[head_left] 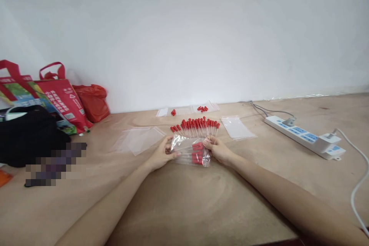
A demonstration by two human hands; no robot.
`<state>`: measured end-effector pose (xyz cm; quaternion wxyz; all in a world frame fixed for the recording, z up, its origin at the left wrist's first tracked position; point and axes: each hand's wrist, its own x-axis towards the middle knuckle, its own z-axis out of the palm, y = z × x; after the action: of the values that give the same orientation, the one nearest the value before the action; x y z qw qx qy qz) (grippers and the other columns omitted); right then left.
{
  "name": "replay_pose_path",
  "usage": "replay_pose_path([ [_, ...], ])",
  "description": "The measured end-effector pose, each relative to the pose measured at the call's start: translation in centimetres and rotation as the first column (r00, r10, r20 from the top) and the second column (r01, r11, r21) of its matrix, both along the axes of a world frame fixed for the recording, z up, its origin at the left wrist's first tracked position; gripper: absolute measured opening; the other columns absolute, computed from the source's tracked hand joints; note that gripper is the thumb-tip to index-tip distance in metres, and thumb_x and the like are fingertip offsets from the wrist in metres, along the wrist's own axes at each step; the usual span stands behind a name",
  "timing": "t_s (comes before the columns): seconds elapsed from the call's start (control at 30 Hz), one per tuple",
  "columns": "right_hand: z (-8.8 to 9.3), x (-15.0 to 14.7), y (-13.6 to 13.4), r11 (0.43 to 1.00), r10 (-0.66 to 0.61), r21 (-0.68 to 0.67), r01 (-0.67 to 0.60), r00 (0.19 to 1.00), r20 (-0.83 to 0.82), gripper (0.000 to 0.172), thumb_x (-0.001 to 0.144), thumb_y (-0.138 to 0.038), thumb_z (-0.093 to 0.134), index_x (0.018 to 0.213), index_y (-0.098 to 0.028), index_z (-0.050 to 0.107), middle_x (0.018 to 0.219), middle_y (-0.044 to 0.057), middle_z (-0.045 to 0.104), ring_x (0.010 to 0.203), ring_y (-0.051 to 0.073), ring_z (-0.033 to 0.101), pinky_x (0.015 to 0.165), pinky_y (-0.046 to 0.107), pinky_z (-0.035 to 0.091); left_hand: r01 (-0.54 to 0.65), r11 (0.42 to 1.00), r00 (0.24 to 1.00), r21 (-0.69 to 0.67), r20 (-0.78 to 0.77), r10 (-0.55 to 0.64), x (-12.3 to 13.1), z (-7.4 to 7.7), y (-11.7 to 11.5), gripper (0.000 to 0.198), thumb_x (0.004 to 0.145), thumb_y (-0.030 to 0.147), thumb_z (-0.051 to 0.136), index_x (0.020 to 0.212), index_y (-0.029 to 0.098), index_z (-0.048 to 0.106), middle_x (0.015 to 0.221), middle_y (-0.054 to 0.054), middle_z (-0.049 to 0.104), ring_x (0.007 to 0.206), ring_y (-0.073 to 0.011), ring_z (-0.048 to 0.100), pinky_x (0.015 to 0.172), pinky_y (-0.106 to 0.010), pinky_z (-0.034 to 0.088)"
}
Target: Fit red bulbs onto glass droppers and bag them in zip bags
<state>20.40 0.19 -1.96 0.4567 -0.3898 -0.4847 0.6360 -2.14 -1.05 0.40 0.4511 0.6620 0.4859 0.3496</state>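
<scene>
Between my hands is a clear plastic bag (188, 149) with several red-bulbed droppers (197, 157) inside, their red ends toward the right. My left hand (163, 154) grips the bag's left end, thumb in front. The fingers of my right hand (215, 148) pinch its upper right corner. Just behind the bag lies a row of loose droppers (198, 123) with clear stems and red bulbs pointing away from me. Flat empty clear bags (141, 140) are spread left of the row, and a stack of clear bags (238, 127) lies to its right.
Small red bulbs (202, 108) rest on clear bags near the wall. A white power strip (302, 136) with plugs and cables (356, 184) occupies the right side. Shopping bags (62, 98), a red plastic bag (92, 102) and a black cloth item (29, 134) crowd the left.
</scene>
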Motion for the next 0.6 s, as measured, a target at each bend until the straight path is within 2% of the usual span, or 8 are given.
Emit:
replay_pose_path([
  [0.13,0.0,-0.3,-0.5,0.99,0.122,-0.073,-0.121,0.992,0.014,0.03,0.064,-0.029,0.066,0.069,-0.019,0.038,0.049,-0.005,0.056,0.043,0.011,0.056,0.042,0.021,0.045,-0.202,0.976,0.953,-0.086,0.211,0.216,-0.4,-0.2,0.7,0.065,0.053,0.037,0.073,0.105,0.019,0.037,0.071,0.004,0.056,0.06,-0.0118,0.058,0.063,-0.028,0.047],
  [0.23,0.2,-0.3,-0.7,0.985,0.159,-0.069,-0.157,0.987,0.017,0.03,0.063,-0.023,0.067,0.076,-0.018,0.04,0.057,-0.002,0.061,0.046,0.01,0.058,0.046,0.021,0.048,-0.272,0.957,0.927,-0.098,0.242,0.288,-2.2,0.4,1.8,0.06,0.05,0.035,0.075,0.098,0.019,0.043,0.067,0.005,0.055,0.055,-0.0097,0.057,0.058,-0.026,0.048],
  [0.4,0.5,-0.1,-0.8,0.984,0.176,-0.044,-0.174,0.984,0.036,0.033,0.063,-0.021,0.067,0.083,-0.017,0.042,0.06,-0.001,0.062,0.048,0.009,0.058,0.049,0.021,0.049,-0.208,0.976,0.977,-0.059,0.032,0.21,-6.9,3.1,4.6,0.05,0.043,0.03,0.077,0.085,0.014,0.055,0.062,0.003,0.057,0.056,-0.0127,0.057,0.055,-0.025,0.047],
  [0.47,0.4,-0.1,-0.8,0.983,0.181,-0.032,-0.179,0.982,0.051,0.034,0.063,-0.022,0.067,0.085,-0.017,0.041,0.06,-0.002,0.061,0.048,0.009,0.058,0.05,0.022,0.049,-0.183,0.983,0.958,0.033,-0.217,0.186,-8.1,4.0,6.1,0.047,0.045,0.031,0.075,0.085,0.013,0.058,0.063,0.001,0.058,0.057,-0.0146,0.057,0.055,-0.027,0.047],
  [0.6,0.1,-0.1,-0.8,0.983,0.181,0.0,-0.181,0.98,0.077,0.035,0.063,-0.024,0.067,0.086,-0.018,0.041,0.06,-0.003,0.06,0.048,0.009,0.057,0.051,0.023,0.048,-0.315,0.925,0.867,0.212,-0.333,0.371,-8.6,4.3,9.0,0.038,0.05,0.026,0.072,0.083,0.014,0.057,0.079,-0.004,0.061,0.081,-0.0195,0.057,0.071,-0.03,0.045],
])
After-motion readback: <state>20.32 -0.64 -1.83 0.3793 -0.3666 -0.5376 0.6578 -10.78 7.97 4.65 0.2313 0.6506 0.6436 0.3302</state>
